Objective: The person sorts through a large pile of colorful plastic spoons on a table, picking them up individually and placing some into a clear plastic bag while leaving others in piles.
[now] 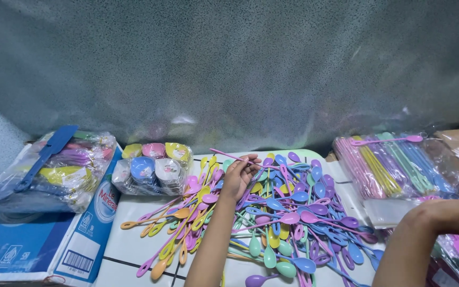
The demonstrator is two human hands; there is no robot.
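Only the head view here, looking down at a white tiled table (134, 242) buried under a heap of pastel long-handled spoons (288, 223), way too many to count: pink, purple, blue, green, yellow and orange, all tangled. The person's left hand (238, 178) is out over the middle of the pile, fingers curled and pinching the thin handle of one pink spoon (228, 155) that sticks up and to the left. The right hand (452, 215) sits at the right edge, just above a clear plastic bag (394, 210); its fingers run out of the picture, so it's impossible to tell whether it's spread or gripping anything. As for progress, one bundle of packed spoons (394, 162) lies bagged on the right with a single pink spoon resting on top, while the loose heap looks barely dented, so most of the sorting seems to be left. On the left there's one bag of small round lidded cups (152, 167), one bag of larger utensils with a blue spatula (49, 154) on it, and a blue-and-white carton (88, 234) underneath.
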